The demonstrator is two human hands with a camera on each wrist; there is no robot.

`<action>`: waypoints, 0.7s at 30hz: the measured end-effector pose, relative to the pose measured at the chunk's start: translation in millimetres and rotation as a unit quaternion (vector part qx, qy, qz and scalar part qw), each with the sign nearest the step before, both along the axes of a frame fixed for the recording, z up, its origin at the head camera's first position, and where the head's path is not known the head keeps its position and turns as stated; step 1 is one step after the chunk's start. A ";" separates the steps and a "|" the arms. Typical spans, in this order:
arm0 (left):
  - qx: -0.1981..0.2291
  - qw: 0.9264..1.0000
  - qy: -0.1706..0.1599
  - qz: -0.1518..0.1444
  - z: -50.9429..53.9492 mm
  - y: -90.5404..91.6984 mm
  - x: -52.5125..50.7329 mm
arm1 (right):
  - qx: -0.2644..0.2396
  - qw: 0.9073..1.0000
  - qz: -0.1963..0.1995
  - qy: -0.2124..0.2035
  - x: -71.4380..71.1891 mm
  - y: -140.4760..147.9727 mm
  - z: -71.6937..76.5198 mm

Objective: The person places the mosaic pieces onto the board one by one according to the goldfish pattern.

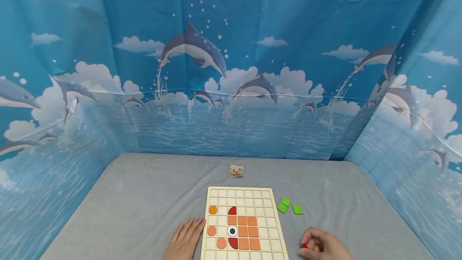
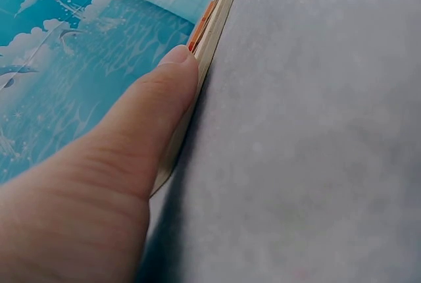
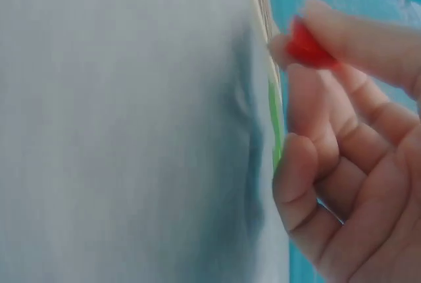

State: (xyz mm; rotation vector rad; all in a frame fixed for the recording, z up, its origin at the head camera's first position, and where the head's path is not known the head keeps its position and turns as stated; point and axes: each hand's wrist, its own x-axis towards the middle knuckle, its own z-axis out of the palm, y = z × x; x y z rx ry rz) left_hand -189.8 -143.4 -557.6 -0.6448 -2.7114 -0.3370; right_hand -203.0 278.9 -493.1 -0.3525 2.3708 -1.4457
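A pale wooden grid board (image 1: 267, 203) lies on the table with coloured tiles in its cells. My left hand (image 1: 185, 239) rests flat beside it, its fairly straight fingers touching the left edge. In the left wrist view the thumb (image 2: 148, 108) lies along the board's side. Right of the board, my right hand (image 1: 326, 246) pinches a small red piece (image 3: 308, 47) between thumb and index finger. Its exact shape is partly hidden by the fingertips. The board bears orange square tiles (image 1: 243, 232), dark red quarter-circles (image 1: 233, 243), orange round tiles (image 1: 211, 230) and a black-and-white eye disc (image 1: 232, 231).
Three green square tiles (image 1: 297, 210) lie on the grey cloth (image 1: 144, 196) just right of the board. A small printed picture card (image 1: 236, 171) lies behind it. Blue dolphin-patterned curtains (image 1: 231, 127) enclose the table at the back and sides.
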 end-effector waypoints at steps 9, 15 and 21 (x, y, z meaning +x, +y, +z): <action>0.001 1.000 -0.001 -0.008 1.2 -0.2 -0.2 | -0.022 0.999 -0.024 -0.027 2.9 -32.4 7.6; 0.004 1.000 -0.015 -0.002 3.5 -0.2 0.9 | -0.040 0.998 -0.037 -0.027 -1.8 -53.0 11.9; 0.002 1.000 -0.018 -0.001 5.7 -0.2 0.6 | -0.123 0.991 0.003 -0.043 -8.4 -68.5 12.2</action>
